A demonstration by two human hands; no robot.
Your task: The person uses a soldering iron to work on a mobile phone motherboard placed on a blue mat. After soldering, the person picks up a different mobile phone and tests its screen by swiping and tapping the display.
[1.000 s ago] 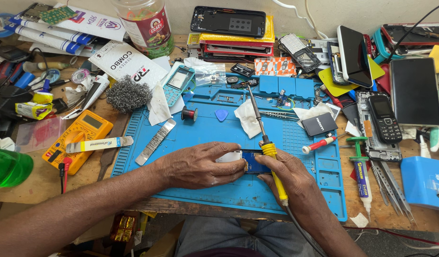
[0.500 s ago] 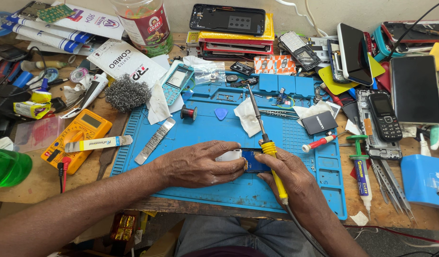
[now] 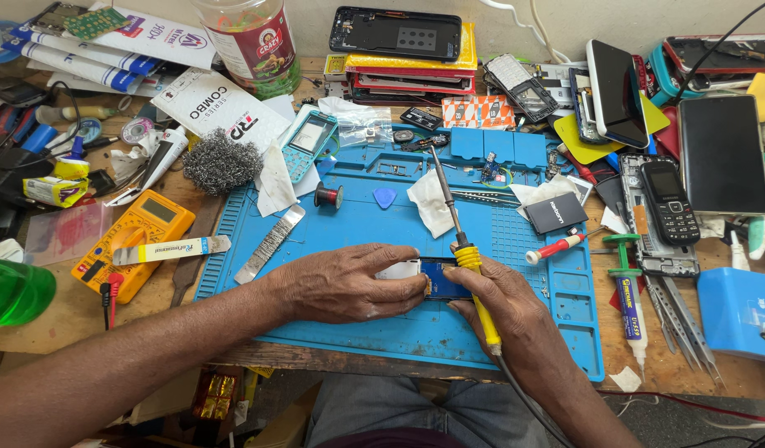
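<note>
My left hand (image 3: 349, 286) lies flat on the blue work mat (image 3: 357, 224), its fingertips pressing down a small blue circuit board with a white part (image 3: 439, 278). Resting beside the board, my right hand (image 3: 502, 303) grips a soldering iron (image 3: 461, 241) by its yellow handle. The iron's metal shaft points away from me toward the back of the mat, and its cord runs off under my wrist. Both hands touch the board, which is mostly covered by them.
On the mat lie a blue pick (image 3: 385, 197), a wire spool (image 3: 327, 196), a white tissue (image 3: 432, 202) and a dark battery (image 3: 556, 212). A yellow multimeter (image 3: 133, 241) and steel wool (image 3: 221, 162) sit at left. Phones (image 3: 668, 203), tweezers and a glue tube (image 3: 631, 303) crowd the right.
</note>
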